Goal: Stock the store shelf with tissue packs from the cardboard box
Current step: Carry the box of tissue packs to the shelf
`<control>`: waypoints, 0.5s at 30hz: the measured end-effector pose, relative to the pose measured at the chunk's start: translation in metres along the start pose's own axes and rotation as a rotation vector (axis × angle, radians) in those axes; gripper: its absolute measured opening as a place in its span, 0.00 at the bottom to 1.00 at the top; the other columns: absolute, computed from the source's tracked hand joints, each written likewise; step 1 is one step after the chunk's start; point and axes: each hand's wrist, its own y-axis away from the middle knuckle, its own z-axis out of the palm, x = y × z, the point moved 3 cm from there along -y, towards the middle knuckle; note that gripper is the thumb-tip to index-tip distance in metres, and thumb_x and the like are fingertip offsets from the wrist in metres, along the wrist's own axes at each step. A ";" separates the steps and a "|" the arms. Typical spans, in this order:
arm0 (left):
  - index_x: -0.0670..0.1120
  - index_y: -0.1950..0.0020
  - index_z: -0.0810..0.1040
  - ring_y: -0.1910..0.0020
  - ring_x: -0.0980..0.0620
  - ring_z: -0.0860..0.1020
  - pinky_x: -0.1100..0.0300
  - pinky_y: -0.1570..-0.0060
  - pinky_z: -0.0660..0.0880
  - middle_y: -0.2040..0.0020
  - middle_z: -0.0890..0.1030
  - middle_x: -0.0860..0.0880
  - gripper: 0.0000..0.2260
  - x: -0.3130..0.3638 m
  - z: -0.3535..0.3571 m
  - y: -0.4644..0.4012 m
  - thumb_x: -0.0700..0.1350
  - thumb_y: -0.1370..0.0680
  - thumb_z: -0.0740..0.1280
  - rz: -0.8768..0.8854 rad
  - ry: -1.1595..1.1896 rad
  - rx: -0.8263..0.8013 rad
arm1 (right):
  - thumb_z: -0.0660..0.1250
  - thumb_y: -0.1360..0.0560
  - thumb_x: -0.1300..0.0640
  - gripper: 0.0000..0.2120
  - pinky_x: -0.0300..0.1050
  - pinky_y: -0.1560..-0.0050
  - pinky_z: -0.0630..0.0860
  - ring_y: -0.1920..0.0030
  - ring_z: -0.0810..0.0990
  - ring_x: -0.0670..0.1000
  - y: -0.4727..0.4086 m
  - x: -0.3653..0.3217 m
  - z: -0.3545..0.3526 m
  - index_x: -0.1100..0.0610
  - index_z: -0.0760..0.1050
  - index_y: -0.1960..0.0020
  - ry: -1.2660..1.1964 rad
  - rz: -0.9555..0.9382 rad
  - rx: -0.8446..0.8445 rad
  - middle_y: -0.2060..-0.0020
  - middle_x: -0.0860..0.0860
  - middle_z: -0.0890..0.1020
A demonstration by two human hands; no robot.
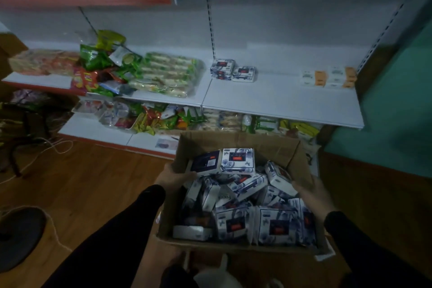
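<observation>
- Left hand (174, 176): fingers curled round a glossy, blocky dark pack (207, 162), lifted above the pile in the box (284, 147).
- Right hand (309, 188): fingers grip a tilted white pack (278, 176).
- Just beyond the left fingers, a blue-flowered pack (238, 161).
- Brown cardboard box below both hands; white shelf (280, 100) beyond carries three packs (232, 70).
</observation>
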 end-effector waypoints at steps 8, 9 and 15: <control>0.51 0.55 0.79 0.59 0.55 0.81 0.62 0.61 0.77 0.57 0.82 0.51 0.11 -0.003 0.036 -0.167 0.48 0.32 0.78 0.136 -0.080 -0.257 | 0.68 0.28 0.35 0.34 0.56 0.52 0.78 0.51 0.80 0.55 -0.071 0.055 0.069 0.49 0.64 0.29 0.029 0.152 0.153 0.42 0.51 0.76; 0.50 0.54 0.80 0.58 0.54 0.82 0.59 0.58 0.79 0.57 0.83 0.51 0.14 -0.008 0.043 -0.188 0.52 0.34 0.79 0.130 -0.090 -0.256 | 0.68 0.25 0.40 0.32 0.55 0.53 0.76 0.51 0.78 0.56 -0.073 0.051 0.075 0.49 0.61 0.27 0.004 0.165 0.180 0.44 0.52 0.74; 0.49 0.58 0.81 0.60 0.49 0.82 0.54 0.56 0.79 0.60 0.83 0.49 0.07 -0.058 0.113 -0.279 0.49 0.30 0.77 0.083 -0.111 -0.326 | 0.70 0.32 0.31 0.38 0.61 0.40 0.76 0.43 0.79 0.55 -0.187 0.159 0.102 0.46 0.65 0.28 0.056 0.190 0.155 0.37 0.49 0.77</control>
